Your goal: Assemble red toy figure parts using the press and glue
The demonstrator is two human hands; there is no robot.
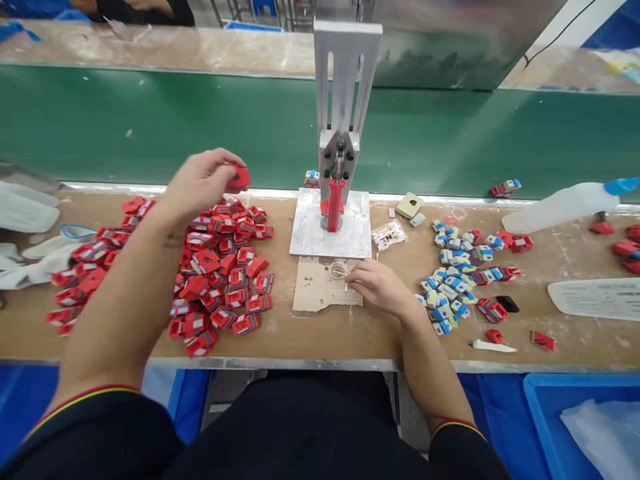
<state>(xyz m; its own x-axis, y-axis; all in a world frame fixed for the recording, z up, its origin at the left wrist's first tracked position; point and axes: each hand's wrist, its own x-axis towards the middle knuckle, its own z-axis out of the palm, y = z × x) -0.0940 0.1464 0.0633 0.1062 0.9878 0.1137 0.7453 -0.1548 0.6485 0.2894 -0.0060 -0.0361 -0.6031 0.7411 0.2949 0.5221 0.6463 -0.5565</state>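
Observation:
My left hand [203, 180] is raised over a heap of red and grey plastic toy-vehicle parts [215, 260]. Its thumb and fingers pinch one red plastic part [241, 176]. My right hand [375, 283] rests low at the right edge of a torn cardboard piece [320, 293], fingertips closed on a thin white stick that looks like a cotton swab [346, 285]. Beside those fingertips a small round clear dish [337, 270] sits on the cardboard. Behind the cardboard stands a metal toggle press with a red handle [334, 207] on a pale base plate [305, 233].
Cotton swabs [389, 235] lie right of the press, near a beige block [409, 205]. Further right are white-blue toy parts [450, 287], a knife [493, 346] and a white bottle [560, 207]. A green belt [200, 127] runs behind; another person's arm [175, 10] shows beyond.

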